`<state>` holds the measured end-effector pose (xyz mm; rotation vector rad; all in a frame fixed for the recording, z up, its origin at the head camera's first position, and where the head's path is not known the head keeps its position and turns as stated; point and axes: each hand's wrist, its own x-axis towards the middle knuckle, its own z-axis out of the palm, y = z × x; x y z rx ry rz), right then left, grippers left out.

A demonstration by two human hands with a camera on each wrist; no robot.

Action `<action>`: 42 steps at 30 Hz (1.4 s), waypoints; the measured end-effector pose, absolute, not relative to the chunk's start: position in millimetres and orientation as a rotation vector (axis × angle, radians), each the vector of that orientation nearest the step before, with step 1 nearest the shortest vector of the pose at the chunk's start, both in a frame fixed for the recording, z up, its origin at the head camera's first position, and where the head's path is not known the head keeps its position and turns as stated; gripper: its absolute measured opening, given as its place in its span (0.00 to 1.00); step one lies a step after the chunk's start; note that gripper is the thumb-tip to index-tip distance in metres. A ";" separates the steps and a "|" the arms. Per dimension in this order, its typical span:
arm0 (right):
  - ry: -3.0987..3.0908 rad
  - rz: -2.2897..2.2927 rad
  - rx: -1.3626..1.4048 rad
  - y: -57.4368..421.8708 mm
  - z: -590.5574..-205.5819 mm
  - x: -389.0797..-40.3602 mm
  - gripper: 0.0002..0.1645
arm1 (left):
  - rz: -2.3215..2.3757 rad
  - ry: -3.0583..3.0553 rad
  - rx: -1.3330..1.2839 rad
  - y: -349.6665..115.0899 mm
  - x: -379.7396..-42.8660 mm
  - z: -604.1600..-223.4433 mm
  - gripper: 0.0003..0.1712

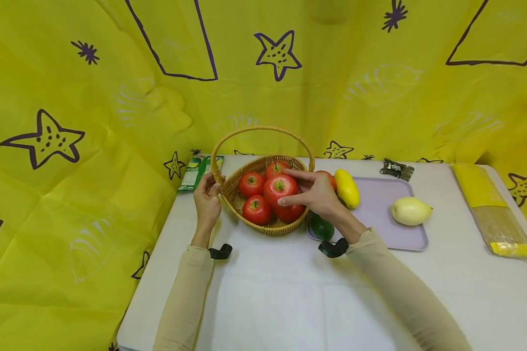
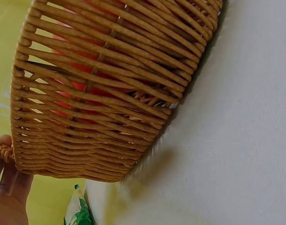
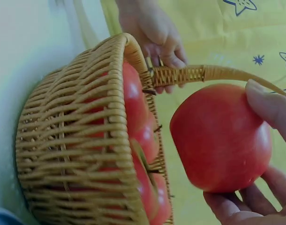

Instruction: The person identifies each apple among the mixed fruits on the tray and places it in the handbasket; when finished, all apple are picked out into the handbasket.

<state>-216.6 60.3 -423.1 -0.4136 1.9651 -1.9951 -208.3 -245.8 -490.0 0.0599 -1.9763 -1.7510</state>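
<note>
A wicker basket (image 1: 272,231) with a tall arched handle stands on the white table, several red apples inside it. My left hand (image 1: 208,202) grips the base of the handle at the basket's left side; the left wrist view shows its fingers (image 2: 22,187) at the handle. Over the basket my right hand (image 1: 318,195) holds a red apple (image 1: 280,189) between thumb and fingers. In the right wrist view that apple (image 3: 222,138) is clear of the rim, beside the basket's opening. The other apples (image 3: 133,96) lie partly hidden behind the weave.
Right of the basket lies a lilac tray (image 1: 377,195) with a yellow mango-like fruit (image 1: 347,189), a pale yellow fruit (image 1: 411,211), a dark green fruit (image 1: 321,228) and another red fruit (image 1: 331,180). A green packet (image 1: 193,174), a dark packet (image 1: 396,169) and a yellow noodle-like pack (image 1: 494,214) lie around.
</note>
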 end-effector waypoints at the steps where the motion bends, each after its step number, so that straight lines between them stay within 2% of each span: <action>1: 1.963 -1.999 -0.401 57.8 -424.0 -217.5 0.45 | -1.752 -1.976 0.059 -245.3 -208.3 -489.8 0.17; 25: 2.028 -1.985 -0.375 19.6 -437.2 -240.9 0.43 | -1.777 -1.966 0.051 -247.8 -208.7 -491.5 0.16; 42: 1.967 -1.921 -0.194 11.7 -437.6 -256.8 0.43 | -1.757 -1.976 0.060 -247.8 -211.6 -492.9 0.17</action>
